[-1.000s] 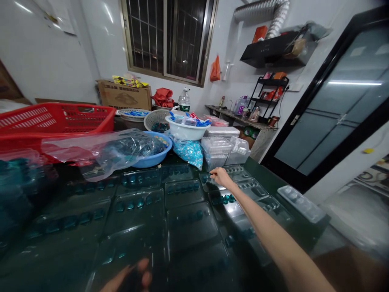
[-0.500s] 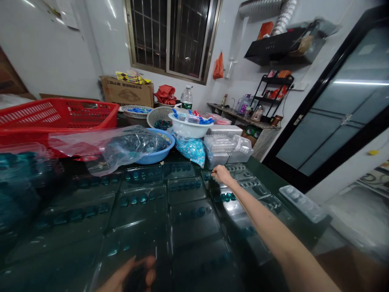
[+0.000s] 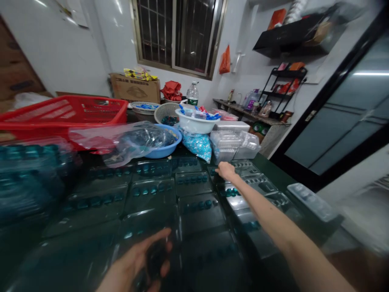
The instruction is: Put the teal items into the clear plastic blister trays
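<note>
Here we are in a white-walled workroom, a barred window (image 3: 178,36) up top and a glass-panelled door (image 3: 334,109) at the far right. A black range hood (image 3: 288,36) hangs in the upper right, over a narrow stone counter (image 3: 249,113). Along the back of the dark green surface (image 3: 273,170) sits quite a lineup: a red plastic basket (image 3: 75,113) at the left, a blue basin (image 3: 170,146) with a clear plastic bag (image 3: 136,142) of dark contents lying over it, a woven basket (image 3: 165,113), and a white bowl (image 3: 194,123) heaped with blue packets. A sparkly blue bag (image 3: 197,146) slumps just below that bowl, right beside a stack of empty clear trays (image 3: 234,146).

Now to the action! Clear blister trays (image 3: 194,182) cover the middle of the surface in rows, teal capsules (image 3: 232,192) sitting in their hollows. The right hand (image 3: 226,170) is out at the far end of the rows, fingertips (image 3: 217,170) pinched together and down on a tray (image 3: 240,164) at the back, though whether that grip has a capsule, I can't tell. Down at the bottom centre, the left hand (image 3: 136,259) is curled in a loose, half-closed grip around something dark (image 3: 156,259), too blurred to name, just above the nearest trays!
</note>
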Demonstrator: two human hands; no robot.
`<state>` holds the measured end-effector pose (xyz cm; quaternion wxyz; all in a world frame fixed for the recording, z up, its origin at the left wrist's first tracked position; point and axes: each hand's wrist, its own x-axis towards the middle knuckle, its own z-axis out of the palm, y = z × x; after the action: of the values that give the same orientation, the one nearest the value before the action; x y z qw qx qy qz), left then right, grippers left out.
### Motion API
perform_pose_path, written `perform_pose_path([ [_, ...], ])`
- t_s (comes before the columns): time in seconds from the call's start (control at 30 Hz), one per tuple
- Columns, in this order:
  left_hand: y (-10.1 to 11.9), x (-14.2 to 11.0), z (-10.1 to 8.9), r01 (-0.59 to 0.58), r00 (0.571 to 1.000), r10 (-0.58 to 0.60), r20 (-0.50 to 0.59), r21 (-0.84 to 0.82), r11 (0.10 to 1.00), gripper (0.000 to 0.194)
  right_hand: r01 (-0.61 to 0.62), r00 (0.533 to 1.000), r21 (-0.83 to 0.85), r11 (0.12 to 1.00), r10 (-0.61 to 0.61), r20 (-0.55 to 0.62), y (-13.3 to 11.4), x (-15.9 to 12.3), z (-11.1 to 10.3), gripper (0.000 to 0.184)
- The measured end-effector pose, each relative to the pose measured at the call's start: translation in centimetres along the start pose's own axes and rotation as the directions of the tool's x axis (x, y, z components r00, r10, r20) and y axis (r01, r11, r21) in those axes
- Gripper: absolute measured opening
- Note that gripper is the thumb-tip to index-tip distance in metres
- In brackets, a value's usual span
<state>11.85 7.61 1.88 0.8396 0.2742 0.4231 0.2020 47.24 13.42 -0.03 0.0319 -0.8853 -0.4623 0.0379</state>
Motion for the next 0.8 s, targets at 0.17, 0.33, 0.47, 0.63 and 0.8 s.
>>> perform_pose_path([
  [0.17, -0.1, 0.3, -0.2, -0.089, 0.994, 0.089, 0.055, -0.009, 0.996, 0.042, 0.112, 0.992, 0.080, 0.990, -0.107, -0.071, -1.5, -2.5, -2.3, 0.035],
  [0.33, -0.6, 0.6, -0.3, -0.161, 0.984, 0.161, 0.077, -0.002, 0.987, 0.038, 0.391, 0.920, 0.237, 0.890, -0.371, -0.123, -5.8, -11.1, -2.0, 0.031],
  [0.47, -1.0, 0.2, 0.3, -0.231, 0.968, 0.219, 0.125, 0.095, 0.968, 0.037, 0.675, 0.701, 0.529, 0.514, -0.671, -0.242, -8.9, -18.5, -1.0, 0.020],
  [0.63, -1.7, -0.7, 1.1, -0.262, 0.959, 0.229, 0.169, 0.206, 0.943, 0.036, 0.644, 0.716, 0.573, 0.508, -0.664, -0.216, -9.4, -20.8, -0.8, 0.013],
  [0.8, -2.8, -0.4, 1.4, -0.217, 0.969, 0.188, 0.159, 0.190, 0.957, 0.037, 0.634, 0.738, 0.558, 0.535, -0.634, -0.231, -9.0, -22.2, -0.5, 0.016],
])
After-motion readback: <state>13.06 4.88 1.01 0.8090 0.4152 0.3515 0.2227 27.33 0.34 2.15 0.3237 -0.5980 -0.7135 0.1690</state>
